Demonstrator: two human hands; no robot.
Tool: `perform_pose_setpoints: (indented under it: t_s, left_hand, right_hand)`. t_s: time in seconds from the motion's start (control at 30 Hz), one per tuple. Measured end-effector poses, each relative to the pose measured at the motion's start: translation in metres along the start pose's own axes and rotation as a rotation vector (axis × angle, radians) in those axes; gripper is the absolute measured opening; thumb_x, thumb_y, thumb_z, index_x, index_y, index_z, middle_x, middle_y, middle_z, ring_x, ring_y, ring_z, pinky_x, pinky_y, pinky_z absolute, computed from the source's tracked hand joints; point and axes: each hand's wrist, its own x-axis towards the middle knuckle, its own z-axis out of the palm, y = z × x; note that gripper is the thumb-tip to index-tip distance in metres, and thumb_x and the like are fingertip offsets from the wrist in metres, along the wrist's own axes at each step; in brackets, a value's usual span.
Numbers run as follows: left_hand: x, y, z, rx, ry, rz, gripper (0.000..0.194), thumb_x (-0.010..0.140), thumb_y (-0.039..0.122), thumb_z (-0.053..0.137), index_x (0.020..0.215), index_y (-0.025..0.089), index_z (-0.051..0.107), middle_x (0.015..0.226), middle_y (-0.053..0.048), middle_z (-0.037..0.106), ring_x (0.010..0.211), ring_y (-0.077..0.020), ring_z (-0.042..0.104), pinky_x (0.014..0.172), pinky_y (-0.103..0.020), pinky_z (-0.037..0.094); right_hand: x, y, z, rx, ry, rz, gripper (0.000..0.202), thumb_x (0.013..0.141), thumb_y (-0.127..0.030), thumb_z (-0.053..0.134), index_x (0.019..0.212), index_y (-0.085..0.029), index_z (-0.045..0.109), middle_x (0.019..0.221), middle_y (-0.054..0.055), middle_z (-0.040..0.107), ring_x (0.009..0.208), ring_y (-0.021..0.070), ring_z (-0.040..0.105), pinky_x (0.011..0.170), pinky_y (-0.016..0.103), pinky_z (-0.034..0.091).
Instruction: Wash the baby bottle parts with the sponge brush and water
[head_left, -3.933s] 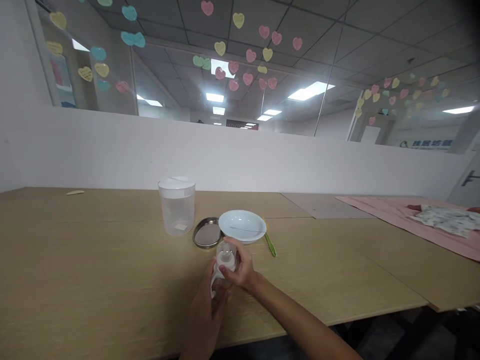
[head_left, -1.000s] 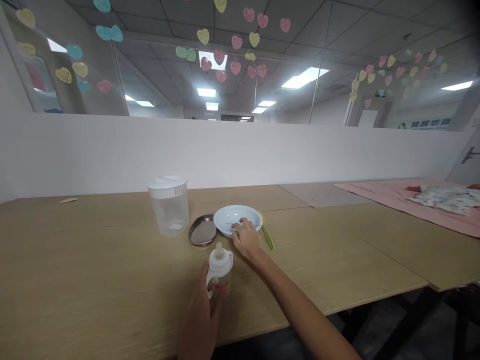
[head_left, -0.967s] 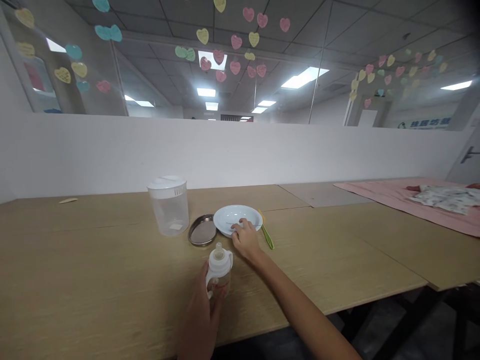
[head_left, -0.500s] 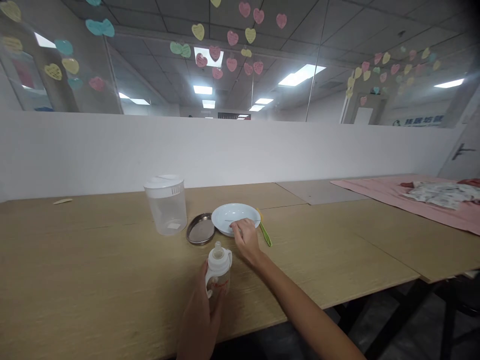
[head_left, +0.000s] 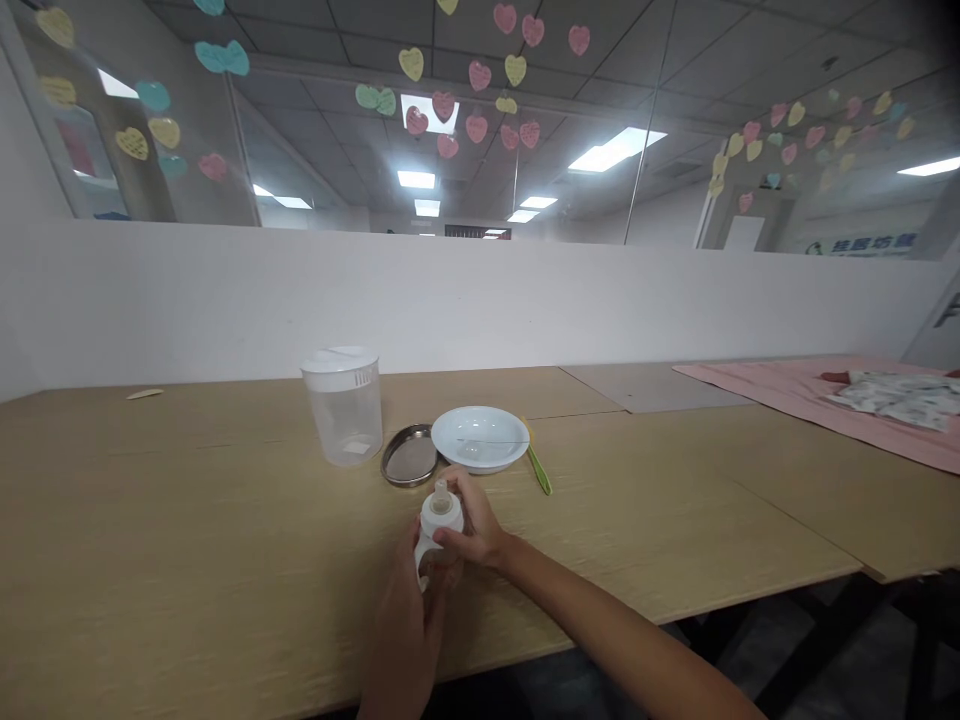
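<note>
A baby bottle (head_left: 441, 515) with a clear teat and a white collar stands upright near the front of the table. My left hand (head_left: 409, 610) is wrapped around its lower body and handle from the left. From the right, my right hand (head_left: 472, 522) grips the collar, its thumb in front and its fingers behind. Just beyond lies a white bowl (head_left: 480, 425) with a thin, light-coloured stick or wire in it; its kind is too fine to make out. A shallow oval metal tray (head_left: 410, 458) touches or nearly touches the bowl's left side.
A translucent lidded bucket (head_left: 345, 415) stands left of the tray. Beside the bowl's right edge lies a green-handled utensil (head_left: 539, 470). A pink cloth (head_left: 757, 385) with patterned fabric (head_left: 896, 397) covers the far right. A white wall (head_left: 450, 300) closes off the table's back.
My right hand has left the bowl and come back to the bottle, taking hold of its collar. My left hand keeps its grip on the bottle. The view has shifted slightly left.
</note>
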Motion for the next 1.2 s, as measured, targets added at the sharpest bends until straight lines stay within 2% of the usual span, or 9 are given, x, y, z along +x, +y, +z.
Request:
perform_pose_setpoints:
  t_s: [0.13,0.37,0.57,0.7,0.87,0.97,1.07,1.2]
  left_hand:
    - [0.0,-0.002,0.001,-0.007,-0.018,-0.027,0.058,0.089,0.041,0.041,0.139,0.019,0.024,0.134,-0.016,0.045,0.12,-0.0288,0.048,0.098,-0.05,0.04]
    - [0.0,-0.006,0.005,0.03,0.015,-0.027,0.058,0.089,0.042,0.039,0.138,0.016,0.025,0.128,-0.017,0.049,0.118,-0.0292,0.049,0.097,-0.049,0.04]
    - [0.0,0.02,-0.002,-0.111,0.017,-0.077,0.055,0.089,0.043,0.037,0.137,0.019,0.027,0.129,-0.014,0.049,0.116,-0.0282,0.051,0.096,-0.048,0.041]
    - [0.0,0.031,-0.005,-0.2,0.002,-0.098,0.055,0.088,0.042,0.04,0.137,0.02,0.028,0.129,-0.012,0.05,0.116,-0.026,0.051,0.098,-0.044,0.041]
    - [0.001,0.026,-0.004,-0.287,0.014,-0.093,0.058,0.083,0.042,0.049,0.134,0.02,0.031,0.131,-0.011,0.049,0.119,-0.025,0.049,0.099,-0.039,0.042]
    - [0.003,0.022,-0.002,-0.342,0.028,-0.097,0.063,0.079,0.041,0.054,0.134,0.019,0.031,0.125,-0.011,0.053,0.114,-0.0245,0.053,0.096,-0.037,0.045]
    - [0.004,0.019,-0.002,-0.373,0.026,-0.159,0.071,0.071,0.042,0.063,0.131,0.017,0.034,0.116,-0.011,0.059,0.103,-0.0243,0.059,0.09,-0.036,0.048]
    - [0.003,0.019,-0.007,-0.327,0.003,-0.259,0.069,0.066,0.047,0.067,0.122,0.016,0.043,0.106,-0.009,0.062,0.092,-0.024,0.062,0.079,-0.034,0.052]
  right_hand:
    - [0.002,-0.002,-0.001,-0.009,0.02,0.001,0.047,0.073,-0.066,0.049,0.088,-0.021,0.046,0.085,0.003,0.049,0.077,0.0168,0.047,0.071,0.03,0.041]
    - [0.005,-0.011,-0.006,0.0,-0.027,-0.03,0.041,0.077,-0.059,0.048,0.089,-0.02,0.05,0.083,0.004,0.053,0.079,0.0182,0.05,0.074,0.032,0.042]
    - [0.006,-0.011,-0.006,0.0,-0.032,0.016,0.044,0.076,-0.063,0.047,0.086,-0.02,0.05,0.083,0.004,0.055,0.078,0.0184,0.052,0.073,0.032,0.043]
    - [0.003,-0.006,-0.003,0.019,-0.015,0.03,0.044,0.076,-0.063,0.048,0.083,-0.02,0.048,0.075,0.001,0.052,0.069,0.0152,0.048,0.064,0.029,0.041]
    - [0.0,-0.001,0.001,0.004,0.007,0.051,0.044,0.071,-0.063,0.055,0.082,-0.021,0.044,0.071,-0.001,0.05,0.061,0.0118,0.043,0.058,0.026,0.037]
    - [-0.001,-0.004,0.003,-0.029,0.014,0.05,0.044,0.069,-0.061,0.058,0.082,-0.021,0.044,0.072,-0.001,0.052,0.061,0.0118,0.044,0.058,0.025,0.036]
    - [-0.002,-0.008,0.003,-0.055,0.015,0.066,0.044,0.069,-0.061,0.058,0.083,-0.021,0.045,0.072,-0.001,0.052,0.062,0.012,0.044,0.058,0.025,0.036]
    - [-0.004,-0.014,0.0,-0.058,-0.027,0.056,0.043,0.074,-0.061,0.053,0.084,-0.021,0.046,0.071,-0.001,0.052,0.063,0.0127,0.045,0.061,0.027,0.037]
